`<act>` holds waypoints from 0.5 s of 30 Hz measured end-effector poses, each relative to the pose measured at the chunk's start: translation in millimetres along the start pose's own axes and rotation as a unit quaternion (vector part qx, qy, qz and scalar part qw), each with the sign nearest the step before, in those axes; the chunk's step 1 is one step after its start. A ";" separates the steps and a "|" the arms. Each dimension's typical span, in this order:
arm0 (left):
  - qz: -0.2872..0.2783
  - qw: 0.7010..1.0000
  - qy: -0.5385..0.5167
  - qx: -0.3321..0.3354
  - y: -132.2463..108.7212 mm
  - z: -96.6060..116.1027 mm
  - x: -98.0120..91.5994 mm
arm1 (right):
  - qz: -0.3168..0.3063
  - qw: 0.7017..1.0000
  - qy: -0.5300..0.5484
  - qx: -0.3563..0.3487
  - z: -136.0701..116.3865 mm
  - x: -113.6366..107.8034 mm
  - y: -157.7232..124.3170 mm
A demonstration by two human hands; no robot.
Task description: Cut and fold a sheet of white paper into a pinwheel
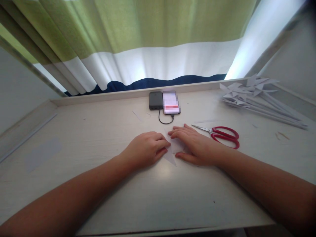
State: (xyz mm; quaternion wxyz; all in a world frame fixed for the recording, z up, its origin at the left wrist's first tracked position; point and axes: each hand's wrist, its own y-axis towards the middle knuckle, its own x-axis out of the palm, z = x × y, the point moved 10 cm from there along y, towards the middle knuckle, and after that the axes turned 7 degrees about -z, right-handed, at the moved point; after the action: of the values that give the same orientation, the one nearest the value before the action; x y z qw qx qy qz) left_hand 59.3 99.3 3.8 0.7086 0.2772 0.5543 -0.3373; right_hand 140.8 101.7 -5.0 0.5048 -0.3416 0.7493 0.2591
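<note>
A small folded piece of white paper [172, 152] lies on the pale table [98, 138], partly hidden under both hands. My left hand [146, 148] rests on its left side with the fingers curled and pressed down on the paper. My right hand [194, 143] lies flat over its right side, fingers stretched toward the left and thumb along the lower edge. The fingertips of the two hands almost meet above the paper.
Red-handled scissors [221, 133] lie just right of my right hand. A dark power bank [155, 100] and a cabled phone [171, 102] sit at the back. Several white paper pinwheels on sticks [249, 95] lie at the far right. A curtain [148, 42] hangs behind.
</note>
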 end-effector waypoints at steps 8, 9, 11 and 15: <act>-0.001 1.000 -0.005 0.000 -0.2 1.8 -0.6 | 0.045 0.996 -0.041 0.067 15.4 -10.7 -0.9; -0.001 1.000 -0.002 -0.001 -0.3 2.1 -0.5 | 0.051 0.995 -0.043 0.075 16.8 -12.9 -1.2; -0.002 1.000 0.008 0.000 -0.5 3.1 -0.2 | 0.059 0.993 -0.050 0.086 18.1 -17.0 -1.6; -0.008 1.000 0.030 -0.002 -1.0 5.8 0.9 | 0.049 0.990 -0.073 0.106 20.8 -20.3 -0.6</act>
State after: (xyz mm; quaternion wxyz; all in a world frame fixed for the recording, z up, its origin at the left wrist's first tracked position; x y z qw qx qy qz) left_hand 62.1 94.1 4.3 0.6892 0.2815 0.5782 -0.3339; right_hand 158.6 121.7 6.5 0.5780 -0.2291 0.7496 0.2271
